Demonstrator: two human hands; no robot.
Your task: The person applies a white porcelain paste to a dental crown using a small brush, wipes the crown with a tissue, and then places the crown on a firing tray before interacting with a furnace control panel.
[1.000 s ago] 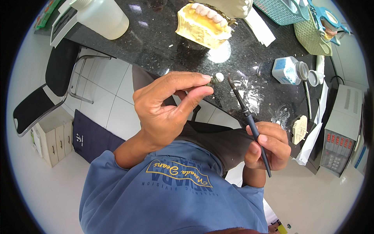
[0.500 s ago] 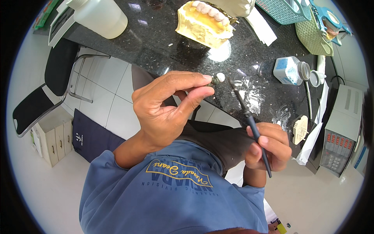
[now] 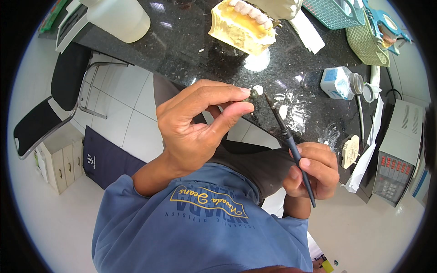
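Thumb and forefinger of my left hand [image 3: 191,123] pinch a small dark-greenish piece with a white, tooth-like end, which looks like a dental crown [image 3: 258,90]. The white end points right, beyond the fingertips. My right hand [image 3: 314,170] grips a slim dark brush [image 3: 286,134] around its handle. Its thin tip points up and left, a short way right of the crown and seemingly apart from it. Behind the hands, on the dark speckled worktop, stands a yellow dental model [image 3: 239,32] with a row of pale teeth.
White powder smears [image 3: 291,111] mark the worktop [image 3: 182,54]. To the right are a jar [image 3: 336,83], its lid [image 3: 370,92], a small beige model piece [image 3: 350,152] and a grey machine [image 3: 400,136]. Baskets [image 3: 334,16] sit at the back right, a whitish jug [image 3: 120,20] at the back left.
The brush tip has shifted slightly up and left, nearer the crown. My left hand has moved a little to the right, still pinching the crown.
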